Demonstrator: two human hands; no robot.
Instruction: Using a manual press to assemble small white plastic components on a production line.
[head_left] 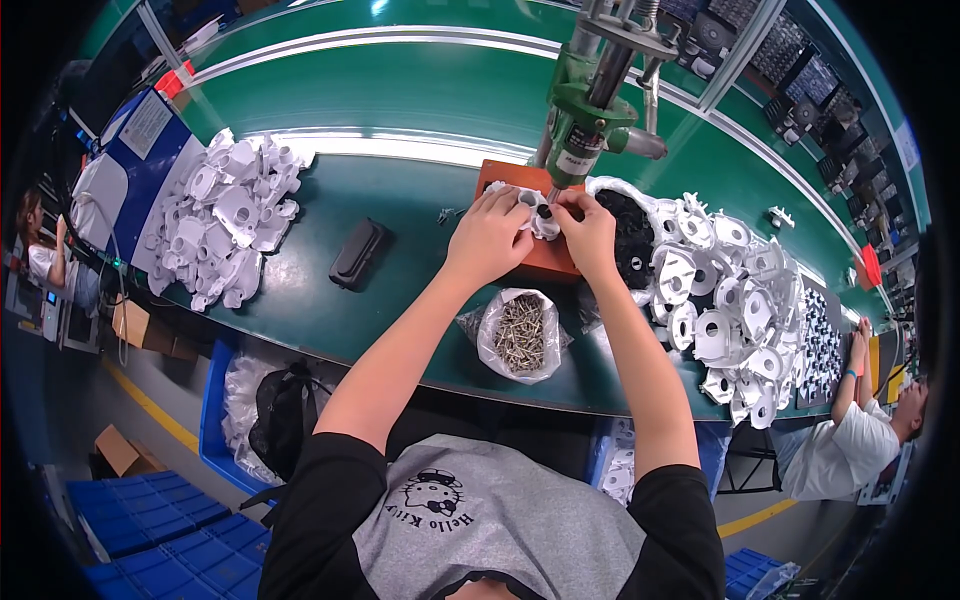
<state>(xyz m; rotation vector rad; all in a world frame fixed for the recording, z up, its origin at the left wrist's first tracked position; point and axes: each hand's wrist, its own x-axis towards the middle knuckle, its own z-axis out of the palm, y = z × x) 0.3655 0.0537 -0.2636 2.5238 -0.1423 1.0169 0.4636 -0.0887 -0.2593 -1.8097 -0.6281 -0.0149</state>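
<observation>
My left hand (pixel 488 238) is closed around a white plastic part (pixel 544 226) on an orange block (pixel 553 260) under a green press (pixel 580 125). A dark round spot shows in the part's middle. Beside the press tip, my right hand (pixel 588 232) has thumb and fingers pinched together at the part's right side. What that pinch holds is too small to make out. Just in front of the block, a clear bag of small metal screws (pixel 520 332) stands between my forearms.
White plastic parts are heaped at left (pixel 222 215) and right (pixel 735 300). Black pieces (pixel 630 235) lie in a bag right of the block. A black case (pixel 360 254) rests on the green table (pixel 310 320). At far right another person (pixel 850 440) works by a tray of small parts (pixel 822 345).
</observation>
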